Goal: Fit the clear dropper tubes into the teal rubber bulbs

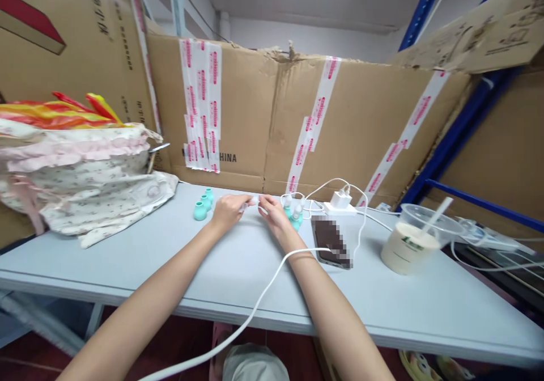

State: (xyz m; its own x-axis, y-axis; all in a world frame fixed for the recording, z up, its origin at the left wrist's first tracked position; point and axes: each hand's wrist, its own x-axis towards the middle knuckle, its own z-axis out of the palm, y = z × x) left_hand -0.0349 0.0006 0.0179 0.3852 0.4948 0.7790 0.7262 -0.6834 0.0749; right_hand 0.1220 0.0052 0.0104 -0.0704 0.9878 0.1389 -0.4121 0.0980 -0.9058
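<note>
My left hand [230, 210] and my right hand [275, 214] meet over the back middle of the table, fingertips pinched on a small whitish translucent piece [255, 199]. Its kind is hard to make out, since the fingers cover most of it. Beside my left hand stand several small round turquoise pots [200, 211] with open necks, in a row. Just right of my right hand are more turquoise pots [296, 220], with clear translucent tops [297, 208] on them; my wrist partly hides this group.
A phone [331, 242] lies right of my right forearm, near a white charger [341, 199] on a power strip. A plastic cup [410, 245] with a straw stands farther right. A white cable [255, 310] crosses my right forearm. A fabric bag [85, 188] sits left; cardboard [242, 109] walls the back.
</note>
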